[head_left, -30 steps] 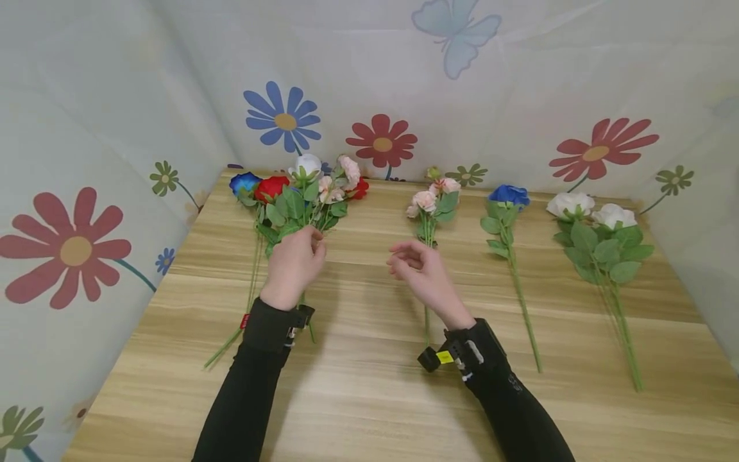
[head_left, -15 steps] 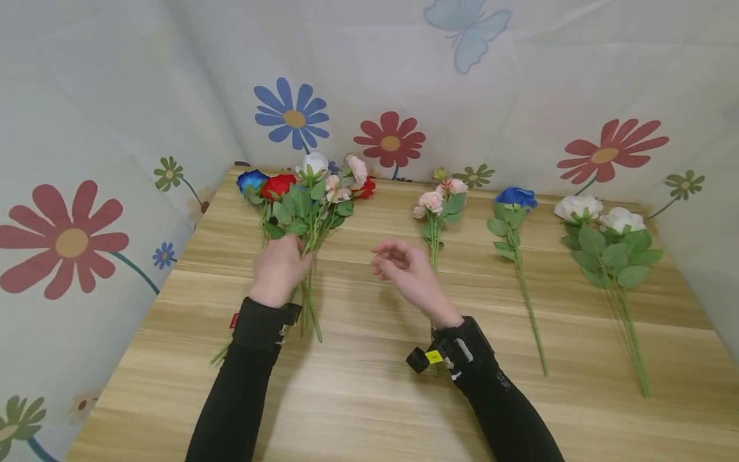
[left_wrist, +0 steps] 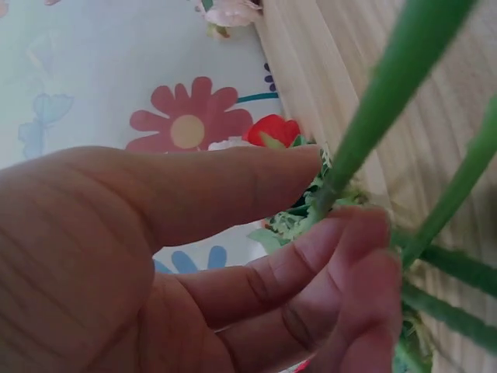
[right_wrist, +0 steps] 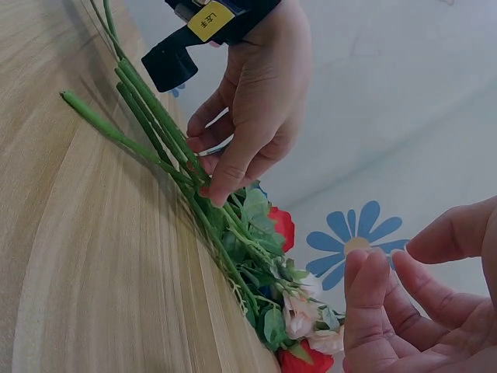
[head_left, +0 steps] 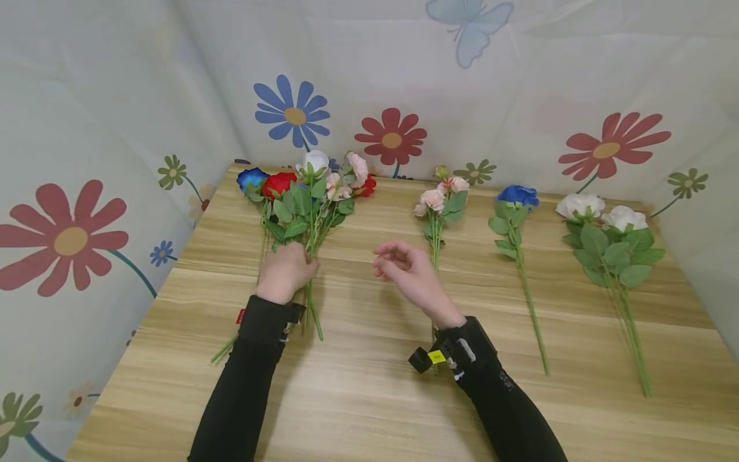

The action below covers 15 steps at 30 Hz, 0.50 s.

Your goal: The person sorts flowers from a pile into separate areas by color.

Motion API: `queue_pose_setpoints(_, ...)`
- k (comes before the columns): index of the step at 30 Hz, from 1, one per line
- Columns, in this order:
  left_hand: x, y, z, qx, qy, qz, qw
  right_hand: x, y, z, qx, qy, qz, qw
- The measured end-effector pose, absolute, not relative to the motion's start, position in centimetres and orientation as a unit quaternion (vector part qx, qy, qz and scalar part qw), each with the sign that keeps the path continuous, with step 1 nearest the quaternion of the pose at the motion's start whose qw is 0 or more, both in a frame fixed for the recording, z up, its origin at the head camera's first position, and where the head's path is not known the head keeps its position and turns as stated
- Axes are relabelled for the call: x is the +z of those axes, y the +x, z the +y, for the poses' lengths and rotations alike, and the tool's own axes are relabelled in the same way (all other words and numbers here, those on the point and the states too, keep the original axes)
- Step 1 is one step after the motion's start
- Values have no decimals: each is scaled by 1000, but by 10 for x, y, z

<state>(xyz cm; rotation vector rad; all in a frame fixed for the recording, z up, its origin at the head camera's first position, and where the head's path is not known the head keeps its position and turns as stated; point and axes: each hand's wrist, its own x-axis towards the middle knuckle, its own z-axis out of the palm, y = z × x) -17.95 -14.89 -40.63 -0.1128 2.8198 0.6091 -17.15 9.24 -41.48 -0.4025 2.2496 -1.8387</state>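
At the left of the table a bunch of flowers lies with its stems toward me: a blue rose (head_left: 251, 179), a red rose (head_left: 280, 185), a white rose (head_left: 314, 162) and pale pink blooms (head_left: 337, 187). My left hand (head_left: 284, 273) is over its stems, just below the leaves. The left wrist view has thumb and fingertips pinching one green flower stem (left_wrist: 380, 109); which bloom it bears is hidden. My right hand (head_left: 412, 279) holds nothing, its fingers loosely bent in the air, left of a spray of pink flowers (head_left: 433, 202).
Farther right lie a single blue rose (head_left: 518, 196) and two white roses (head_left: 626, 219) with long stems. A curtain printed with flowers (head_left: 390, 138) stands behind and left of the wooden table (head_left: 369, 385). A black wrist camera (head_left: 420, 360) juts from my right wrist.
My left hand has come from the leaves down toward me, onto the stems. The right hand has shifted a little left, away from the pink spray. The head view has turned slightly.
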Motion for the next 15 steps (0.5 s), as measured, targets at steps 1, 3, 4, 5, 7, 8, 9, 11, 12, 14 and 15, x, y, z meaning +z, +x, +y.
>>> queue_pose_setpoints(1,-407,-180,-149,214,-36,967,132,-415,-172,93,-624,-137,762,104)
queue_pose_setpoints(3,-408,-182,-151,232,-32,962,143,-415,-172,93,-624,-139,762,104)
queue_pose_setpoints(4,-409,-183,-151,244,-29,958,147,-415,-172,93,-625,-139,761,104)
queue_pose_setpoints(5,-409,-184,-152,259,-28,954,148,-415,-172,93,-625,-140,761,103)
queue_pose_setpoints(7,-410,-186,-153,294,-21,944,148,-416,-173,94,-627,-140,759,103)
queue_pose_setpoints(8,-411,-187,-153,313,-19,938,149,-416,-173,94,-628,-140,759,102)
queue_pose_setpoints(9,-411,-188,-154,333,-17,931,149,-416,-173,94,-629,-140,758,101)
queue_pose_setpoints(11,-412,-190,-154,369,-15,917,152,-416,-173,95,-630,-139,757,101)
queue_pose_setpoints(12,-411,-190,-154,388,-15,908,157,-417,-173,96,-631,-137,757,101)
queue_pose_setpoints(14,-412,-191,-154,427,-18,888,171,-417,-174,96,-633,-136,756,102)
queue_pose_setpoints(15,-413,-191,-154,446,-20,877,179,-418,-174,97,-633,-134,756,103)
